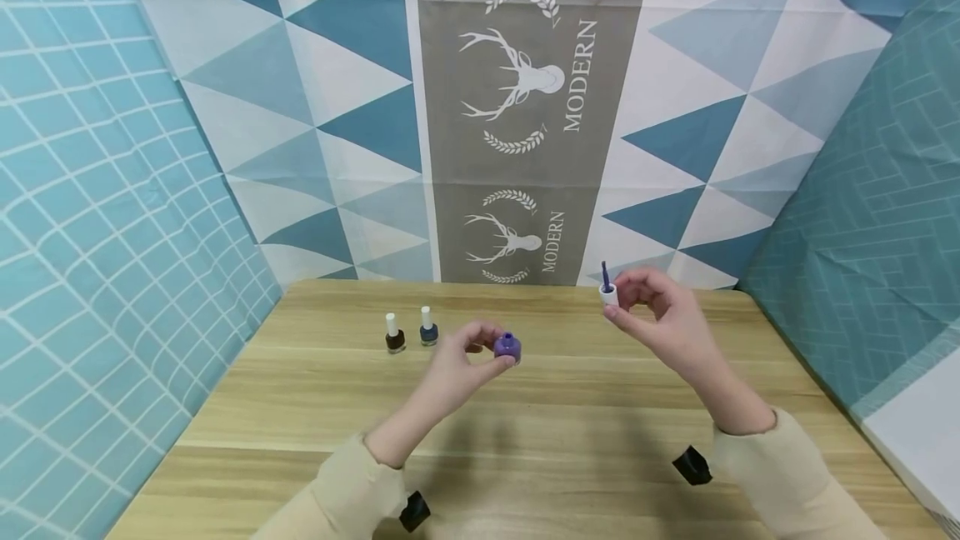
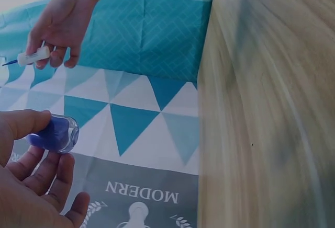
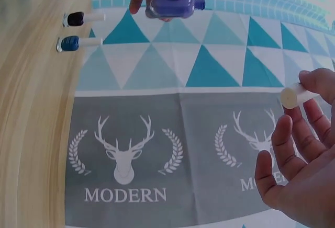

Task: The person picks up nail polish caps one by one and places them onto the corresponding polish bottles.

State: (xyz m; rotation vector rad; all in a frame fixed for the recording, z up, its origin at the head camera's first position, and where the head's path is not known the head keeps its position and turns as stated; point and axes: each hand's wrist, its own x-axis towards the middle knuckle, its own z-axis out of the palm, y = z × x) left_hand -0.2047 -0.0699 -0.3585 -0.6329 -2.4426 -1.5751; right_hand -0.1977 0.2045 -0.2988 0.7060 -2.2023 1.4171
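My left hand (image 1: 465,361) pinches a small glass bottle of purple nail polish (image 1: 507,347) between thumb and fingers, its neck uncapped and pointing up. The right hand (image 1: 663,315) holds the white nail polish cap (image 1: 608,296) by its sides, with the purple-coated brush (image 1: 605,275) pointing upward. Bottle and cap are well apart, both raised over the table. In the left wrist view the bottle (image 2: 56,134) shows clear thick glass at its base. The right wrist view shows the closed end of the cap (image 3: 289,97), the brush hidden behind it.
Two capped nail polish bottles stand at the back left of the wooden table (image 1: 315,407): a dark brown one (image 1: 395,337) and a dark blue one (image 1: 428,330), both with white caps. A patterned cloth (image 1: 517,148) hangs behind the table, with blue cloths at both sides.
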